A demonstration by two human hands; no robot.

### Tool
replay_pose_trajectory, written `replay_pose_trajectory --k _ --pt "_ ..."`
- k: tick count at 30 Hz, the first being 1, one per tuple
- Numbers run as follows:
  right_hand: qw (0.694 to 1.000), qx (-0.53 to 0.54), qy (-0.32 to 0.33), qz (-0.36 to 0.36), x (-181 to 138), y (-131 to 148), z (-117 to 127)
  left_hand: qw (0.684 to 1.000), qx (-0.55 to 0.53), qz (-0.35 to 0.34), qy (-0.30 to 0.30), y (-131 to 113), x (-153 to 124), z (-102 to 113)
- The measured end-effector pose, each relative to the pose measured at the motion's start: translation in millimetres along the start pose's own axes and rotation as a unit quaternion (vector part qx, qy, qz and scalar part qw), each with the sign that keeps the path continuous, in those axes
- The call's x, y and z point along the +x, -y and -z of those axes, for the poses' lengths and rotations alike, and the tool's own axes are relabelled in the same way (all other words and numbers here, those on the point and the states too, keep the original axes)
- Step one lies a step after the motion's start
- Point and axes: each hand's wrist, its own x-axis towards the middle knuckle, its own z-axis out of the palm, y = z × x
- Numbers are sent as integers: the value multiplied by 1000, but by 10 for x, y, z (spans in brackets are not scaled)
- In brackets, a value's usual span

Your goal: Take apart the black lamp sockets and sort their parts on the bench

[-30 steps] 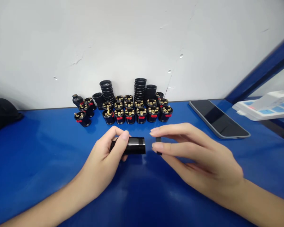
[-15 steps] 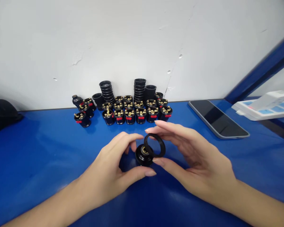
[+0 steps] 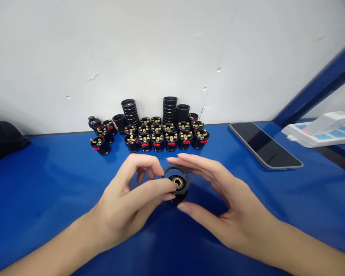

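A black ring (image 3: 186,186) is tilted over a small round black cap (image 3: 178,199), whose brass-coloured centre shows through the ring. On the ring's left side, the thumb and bent fingers of my left hand (image 3: 132,199) grip its edge; the exact contact is partly hidden. My right hand (image 3: 232,195) curves around the right side of both parts, its thumb low and its fingers high, spread apart and holding nothing. The cap appears to rest on the blue table (image 3: 60,184).
Black sockets with brass contacts and red tabs (image 3: 158,142) stand in rows near the wall, several in each. Behind them rise stacked black sleeves (image 3: 170,111). A black-screened phone (image 3: 264,145) lies to the right, beside a white tray (image 3: 319,134). A dark object (image 3: 4,140) is at far left.
The ring has shifted left and lower over the cap, from my right hand's grip to my left hand's. My right fingers have opened around it.
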Motion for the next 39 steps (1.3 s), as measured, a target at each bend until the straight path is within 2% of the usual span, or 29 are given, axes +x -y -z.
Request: replay_pose_trajectory --k 4,7,11,12,13,16,21,25,31,36,39 --pt "997 -29 48 -52 9 -34 -11 994 89 -9 -65 41 112 164" --pt "993 -36 75 -87 25 -32 -15 970 199 15 -139 165 214 362" --pt "989 -68 82 -101 43 -4 -9 929 296 68 -210 563 321 614" --pt "989 -69 83 -103 46 0 -6 920 320 48 -221 694 339 659" --pt "989 -67 83 -101 49 2 -3 914 337 43 -221 827 353 693" --pt "990 -59 89 -97 54 -3 5 914 352 97 -175 1168 382 727" --pt "987 -63 97 -109 41 -19 8 920 326 180 -122 1425 418 636" --pt "987 -61 100 -110 38 -15 6 923 316 195 -103 1467 452 592" --pt "988 -46 100 -112 61 -4 9 932 292 208 -55 1408 465 602" --pt "985 -40 111 -128 53 6 17 935 279 210 -67 1435 459 571" --pt "982 -28 120 -143 49 18 21 934 276 205 -95 1409 469 570"
